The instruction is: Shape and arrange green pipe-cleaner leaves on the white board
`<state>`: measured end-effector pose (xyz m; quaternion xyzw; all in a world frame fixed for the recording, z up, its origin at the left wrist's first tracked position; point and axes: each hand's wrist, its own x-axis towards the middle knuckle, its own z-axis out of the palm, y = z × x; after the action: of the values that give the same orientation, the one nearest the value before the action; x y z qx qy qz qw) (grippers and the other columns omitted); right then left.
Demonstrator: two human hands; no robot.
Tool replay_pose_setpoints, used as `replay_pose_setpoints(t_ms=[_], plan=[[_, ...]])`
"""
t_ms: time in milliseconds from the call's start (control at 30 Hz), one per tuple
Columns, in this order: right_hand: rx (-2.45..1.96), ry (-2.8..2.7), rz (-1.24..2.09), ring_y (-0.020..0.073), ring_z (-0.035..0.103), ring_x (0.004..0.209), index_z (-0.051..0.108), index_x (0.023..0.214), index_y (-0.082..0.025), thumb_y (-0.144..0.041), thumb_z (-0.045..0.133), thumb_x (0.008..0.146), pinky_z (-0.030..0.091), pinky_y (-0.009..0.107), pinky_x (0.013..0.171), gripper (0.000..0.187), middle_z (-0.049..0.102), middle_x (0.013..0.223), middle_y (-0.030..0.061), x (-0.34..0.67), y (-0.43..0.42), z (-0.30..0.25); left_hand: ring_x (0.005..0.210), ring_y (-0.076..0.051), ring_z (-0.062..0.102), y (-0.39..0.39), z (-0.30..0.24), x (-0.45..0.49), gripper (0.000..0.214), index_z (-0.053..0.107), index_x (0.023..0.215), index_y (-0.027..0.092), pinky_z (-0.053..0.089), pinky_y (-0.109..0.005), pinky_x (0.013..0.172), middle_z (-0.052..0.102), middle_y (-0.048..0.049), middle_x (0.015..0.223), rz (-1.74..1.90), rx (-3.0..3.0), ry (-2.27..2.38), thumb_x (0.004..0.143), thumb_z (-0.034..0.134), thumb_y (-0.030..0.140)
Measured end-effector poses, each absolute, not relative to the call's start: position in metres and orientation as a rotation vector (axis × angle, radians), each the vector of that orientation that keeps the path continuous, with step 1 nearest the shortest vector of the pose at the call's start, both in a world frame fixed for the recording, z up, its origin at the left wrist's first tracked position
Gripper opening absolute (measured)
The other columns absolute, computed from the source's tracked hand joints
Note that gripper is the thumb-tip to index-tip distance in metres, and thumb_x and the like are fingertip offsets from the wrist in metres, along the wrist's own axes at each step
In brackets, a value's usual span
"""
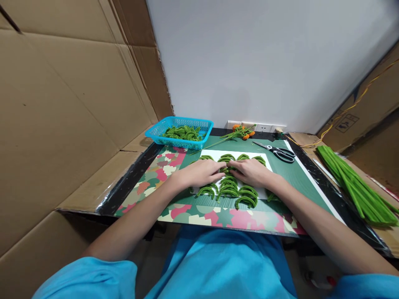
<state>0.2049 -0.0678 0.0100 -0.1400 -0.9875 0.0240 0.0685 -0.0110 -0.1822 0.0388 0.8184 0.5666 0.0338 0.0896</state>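
Rows of short green pipe cleaner pieces bent into arcs (228, 187) lie on a sheet of white paper (262, 194); some overhang its near edge. My left hand (204, 171) and my right hand (249, 171) nearly meet at the middle of the rows. Their fingertips are pinched on a green pipe cleaner piece between them, largely covered by the fingers. Separate small stacks of arcs surround both hands, and my right forearm partly covers one stack at the right.
A blue plastic basket (179, 144) of green pieces stands at the back left. Orange flowers on green stems (241, 132) lie behind the paper, scissors (279, 153) to their right. A bundle of long green pipe cleaners (355, 182) lies far right. Cardboard (77, 83) walls the left side.
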Motion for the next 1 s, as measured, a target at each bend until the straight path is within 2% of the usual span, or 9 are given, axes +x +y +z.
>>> replay_pose_setpoints(t_ms=[1000], plan=[[-0.438, -2.989, 0.062, 0.0216, 0.067, 0.080, 0.064, 0.122, -0.020, -0.033, 0.044, 0.111, 0.026, 0.033, 0.065, 0.027, 0.077, 0.100, 0.0083, 0.2068, -0.0700, 0.0095, 0.080, -0.023, 0.066, -0.1841, 0.0399, -0.0068, 0.029, 0.063, 0.121, 0.022, 0.038, -0.029, 0.065, 0.071, -0.0061, 0.090, 0.072, 2.419, 1.682, 0.109, 0.047, 0.042]])
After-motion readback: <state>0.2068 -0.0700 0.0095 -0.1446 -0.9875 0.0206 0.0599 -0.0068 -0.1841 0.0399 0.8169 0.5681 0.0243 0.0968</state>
